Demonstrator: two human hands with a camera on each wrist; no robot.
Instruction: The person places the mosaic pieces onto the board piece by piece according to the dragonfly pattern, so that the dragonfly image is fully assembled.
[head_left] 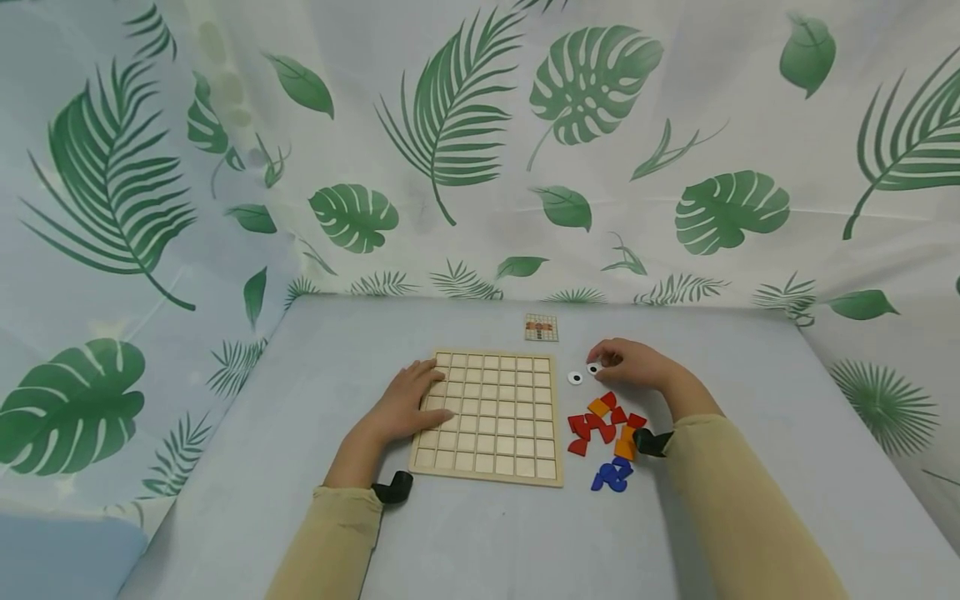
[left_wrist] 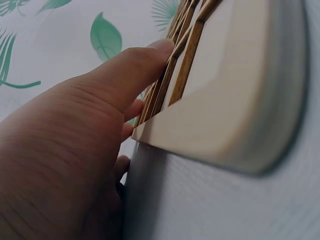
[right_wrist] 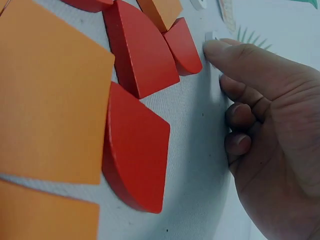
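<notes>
A wooden grid board (head_left: 497, 417) with square cells lies on the table. My left hand (head_left: 408, 404) rests at its left edge, the fingers spread and relaxed. In the left wrist view the thumb (left_wrist: 140, 67) reaches over the frame onto the cells. To the right of the board, my right hand (head_left: 630, 364) pinches a white eye disc (head_left: 594, 368) with a black dot between thumb and fingertips. A second eye disc (head_left: 575, 378) lies just left of it. In the right wrist view, the other fingers (right_wrist: 239, 115) curl close over the table.
Below the right hand lie several red quarter-round pieces (head_left: 578, 447), orange squares (head_left: 625, 450) and blue pieces (head_left: 618, 485). A small pattern card (head_left: 541, 327) lies behind the board. Leaf-printed curtains (head_left: 480, 150) stand at the back and sides of the table.
</notes>
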